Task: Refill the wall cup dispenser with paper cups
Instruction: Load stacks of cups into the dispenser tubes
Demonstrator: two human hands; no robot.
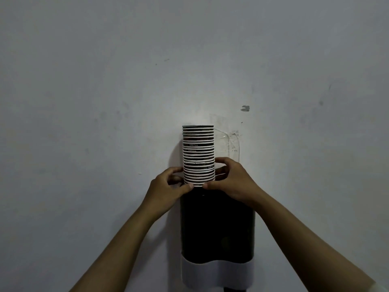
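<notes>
Up front, reached toward the wall from the lower corners on two bare forearms. Left hand (168,184) curled against the left side of the tall stack of nested paper cups with white rims and dark printed walls (198,157), thumb pressed to its lowest visible rim, fingers wrapped toward the back: grip clamped on the stack. Right hand (230,179) mirrored on the other side, thumb tip at the same bottom rim, index finger hooked over the right edge higher up, grip likewise closed round the cups. Thumbs nearly met at the front.

Stood upright, rims packed close, small pale lettering legible on a few walls. Lower end sunk into the top of the dark, smoky-translucent wall cup dispenser with a white plastic base band (217,268); most of the stack rose above it, against the plaster.

Behind, a dull grey-white painted wall (105,81), scuffed and spotted. Just right of the stack, clear glue or tape residue (229,140); higher right, a small dark chipped mark (245,108). Dim room, brightest patch directly above the cups.
</notes>
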